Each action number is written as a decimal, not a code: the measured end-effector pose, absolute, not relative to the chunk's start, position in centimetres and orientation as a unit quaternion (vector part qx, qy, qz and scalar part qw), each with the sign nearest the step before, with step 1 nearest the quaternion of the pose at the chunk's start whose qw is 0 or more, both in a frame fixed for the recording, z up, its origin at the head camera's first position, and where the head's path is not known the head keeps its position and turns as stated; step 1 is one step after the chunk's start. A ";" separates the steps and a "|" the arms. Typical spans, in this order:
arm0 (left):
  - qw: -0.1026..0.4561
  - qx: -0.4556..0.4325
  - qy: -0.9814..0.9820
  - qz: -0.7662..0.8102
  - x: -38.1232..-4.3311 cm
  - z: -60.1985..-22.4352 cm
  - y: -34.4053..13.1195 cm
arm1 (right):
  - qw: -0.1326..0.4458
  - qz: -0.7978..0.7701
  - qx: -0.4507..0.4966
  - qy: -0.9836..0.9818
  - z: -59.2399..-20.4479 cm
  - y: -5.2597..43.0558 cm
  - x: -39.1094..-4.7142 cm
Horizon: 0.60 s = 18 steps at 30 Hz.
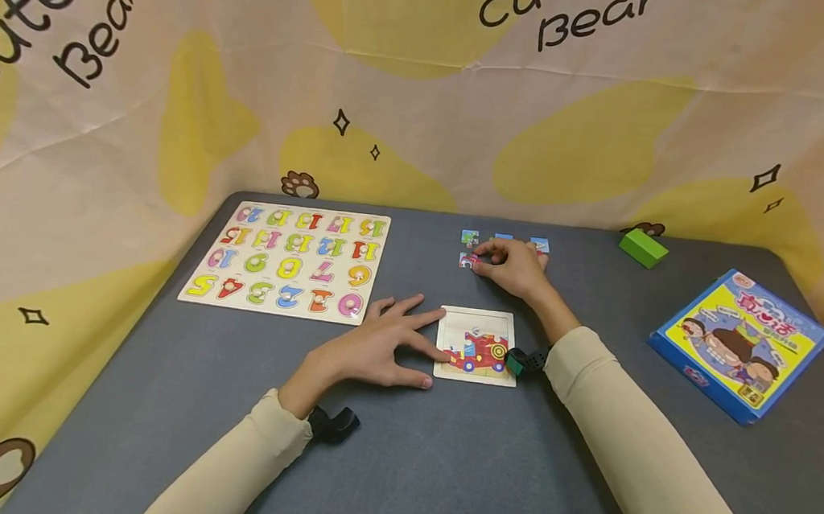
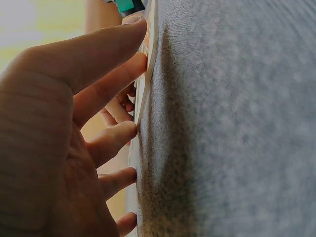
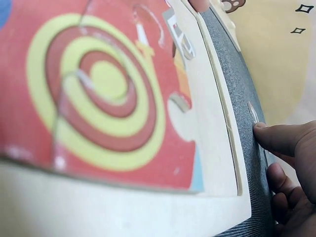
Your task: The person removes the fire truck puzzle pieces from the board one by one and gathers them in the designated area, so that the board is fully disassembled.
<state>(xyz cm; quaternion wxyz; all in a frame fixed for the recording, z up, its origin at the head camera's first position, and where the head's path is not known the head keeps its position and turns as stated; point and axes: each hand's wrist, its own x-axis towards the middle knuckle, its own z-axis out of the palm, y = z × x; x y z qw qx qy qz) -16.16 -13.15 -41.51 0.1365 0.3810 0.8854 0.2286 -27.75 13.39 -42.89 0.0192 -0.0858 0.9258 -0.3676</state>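
Observation:
A small pale wooden puzzle tray [image 1: 456,317] lies at the middle of the table, its lower part filled with joined red pieces [image 1: 480,351] that show a vehicle. My left hand [image 1: 383,343] is spread flat beside it, with fingertips at the tray's left edge. Beyond the tray, my right hand [image 1: 516,267] pinches a reddish puzzle piece [image 1: 466,260] between thumb and fingers, close over the table. The right wrist view shows the thumb [image 3: 276,138] against that piece. Around this hand lie loose pieces, a green and blue one [image 1: 469,236] and a blue one [image 1: 540,244].
A number puzzle board [image 1: 376,246] lies at the left with colourful digits. At the right are a green block [image 1: 643,248] and a blue and yellow box [image 1: 739,343]. A printed cloth [image 1: 423,113] hangs behind the table.

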 end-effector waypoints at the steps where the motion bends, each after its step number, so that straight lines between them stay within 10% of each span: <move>1: 0.136 0.381 0.885 0.229 -16.2 -41.5 -13.1 | 0.019 -0.368 -0.086 0.926 -42.9 13.4 -27.7; 18: 0.138 0.382 0.885 0.229 -16.2 -41.6 -13.1 | 0.019 -0.384 -0.090 0.919 -42.8 13.5 -27.6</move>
